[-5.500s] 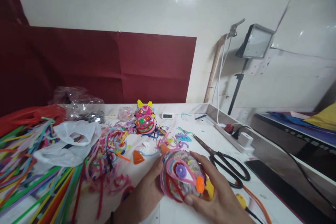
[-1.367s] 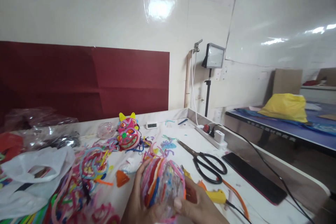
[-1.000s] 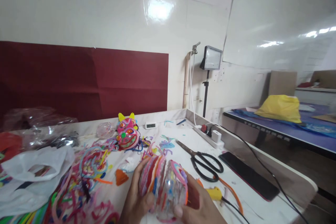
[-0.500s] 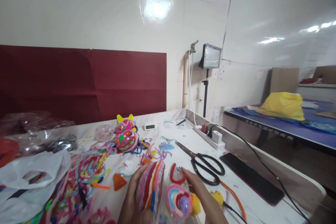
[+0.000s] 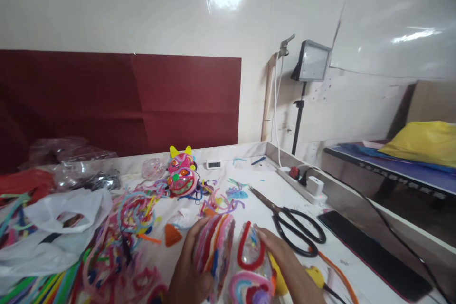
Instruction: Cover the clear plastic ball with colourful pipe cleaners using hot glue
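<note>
Lower centre of the frame, our left hand [image 5: 187,273], fingers clamped round the striped half [image 5: 213,244], our right hand [image 5: 288,266], fingers closed on the red-arched half [image 5: 251,254], scissors [image 5: 297,228] just right on the desk [image 5: 261,183]

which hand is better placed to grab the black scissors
Right hand, likely: it rests on the red-arch half, right next to the black scissors on that side. The left hand grips the striped half, with both pieces between it and the scissors.
</note>
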Motion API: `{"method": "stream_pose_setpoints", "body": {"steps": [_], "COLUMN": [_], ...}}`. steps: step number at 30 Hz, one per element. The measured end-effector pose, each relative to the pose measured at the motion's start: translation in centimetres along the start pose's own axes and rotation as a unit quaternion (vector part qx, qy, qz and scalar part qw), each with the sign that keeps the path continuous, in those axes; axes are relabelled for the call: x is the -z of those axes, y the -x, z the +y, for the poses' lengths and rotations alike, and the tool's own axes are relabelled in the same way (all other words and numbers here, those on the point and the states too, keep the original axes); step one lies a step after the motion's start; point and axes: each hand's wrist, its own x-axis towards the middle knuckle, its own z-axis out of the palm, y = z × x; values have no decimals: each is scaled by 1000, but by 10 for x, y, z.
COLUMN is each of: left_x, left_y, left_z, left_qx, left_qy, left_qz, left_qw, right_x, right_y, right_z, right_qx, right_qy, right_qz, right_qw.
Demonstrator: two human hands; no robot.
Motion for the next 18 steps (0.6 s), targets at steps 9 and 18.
{"method": "stream_pose_setpoints", "body": {"steps": [9,18], "left_x": [3,-1], "left_y": [-4,-4], "left_z": [-8,-1], "left_qx": [52,83], "left_qy": [77,125], "left_qz": [-59,-108], "left_qw": [994,983], "right_x": [11,22], "right_y": [-13,-32], "right_z": [-2,2], "right_qx": [145,222], "right_qy": [113,137], "right_qz": [21,-35], "right_qw": [983,965]}}
